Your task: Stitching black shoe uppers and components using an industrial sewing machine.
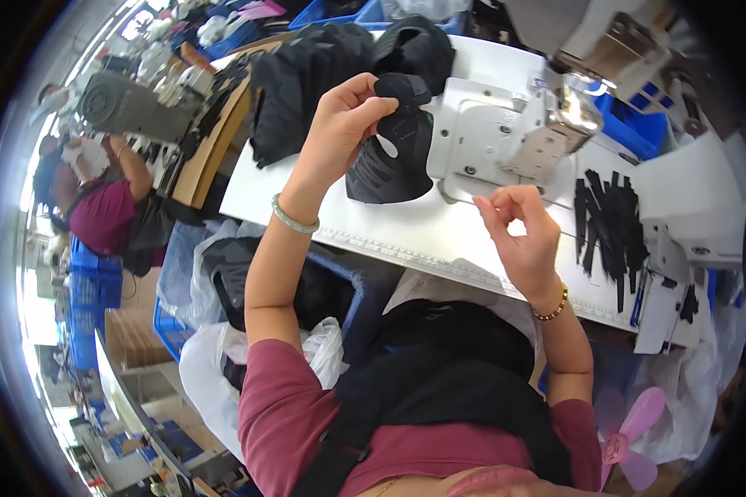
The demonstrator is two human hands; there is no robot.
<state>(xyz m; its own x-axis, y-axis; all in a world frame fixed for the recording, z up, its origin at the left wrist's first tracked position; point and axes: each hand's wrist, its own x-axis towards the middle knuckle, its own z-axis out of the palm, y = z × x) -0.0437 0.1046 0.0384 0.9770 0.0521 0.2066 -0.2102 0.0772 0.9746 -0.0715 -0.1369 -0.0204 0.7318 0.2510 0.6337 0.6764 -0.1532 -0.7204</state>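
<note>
My left hand (350, 116) is raised over the white worktable, thumb and fingers pinching a black shoe upper (392, 170). This limp piece hangs down beside the sewing machine bed, with an opening in it and dark stripes on its lower part. My right hand (524, 236) is in front of the sewing machine (547, 132), above the table's near edge. Its thumb and forefinger curl together into a pinch, and whatever may be between the tips is too small to make out. Behind my left hand lie a large heap of black pieces (307, 83) and another rounded black piece (414, 54).
Black strips (609, 228) lie in a pile on the table's right. A ruler scale (406, 256) runs along the front edge. Below left is a blue crate (356, 306) with black pieces and plastic bags. A pink fan (630, 443) is at lower right. Another person (104, 207) works at far left.
</note>
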